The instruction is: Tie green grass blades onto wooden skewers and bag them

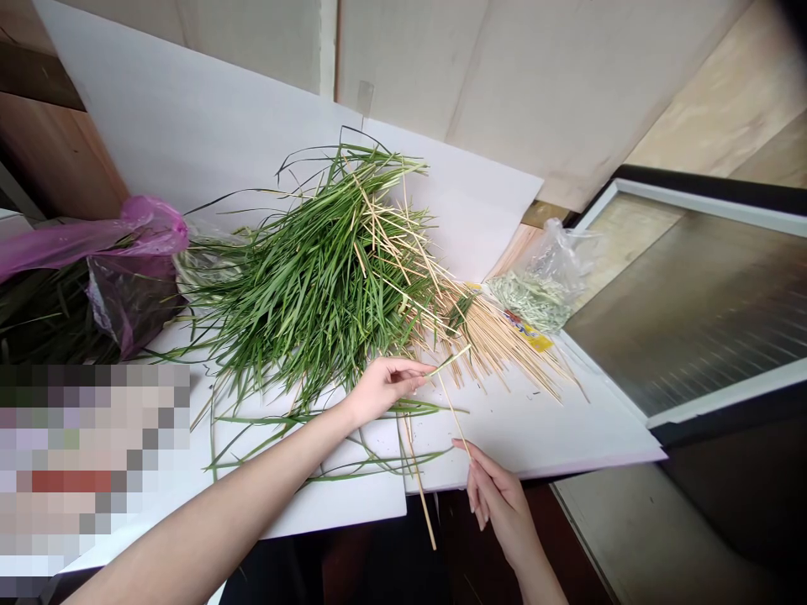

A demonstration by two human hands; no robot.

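My left hand [383, 389] pinches a short green chive stalk [455, 359] between thumb and fingers. In my right hand [498, 496], over the table's front edge, a thin bamboo skewer [454, 410] slants up and to the left, its upper end by the stalk. Whether its tip goes into the stalk I cannot tell. Behind my left hand rises a big heap of green chives [303, 286]. Many loose bamboo skewers [498, 340] lie fanned out to its right, with several more on top of the heap. A few long chive leaves [378, 460] lie in front.
A skewer [424, 496] juts over the front edge of the white table [542, 437]. At the back right sits a clear plastic bag [542, 286] with pale green contents, beside a framed glass panel [706, 294]. A pink plastic bag [151, 227] lies left; the lower left is pixelated.
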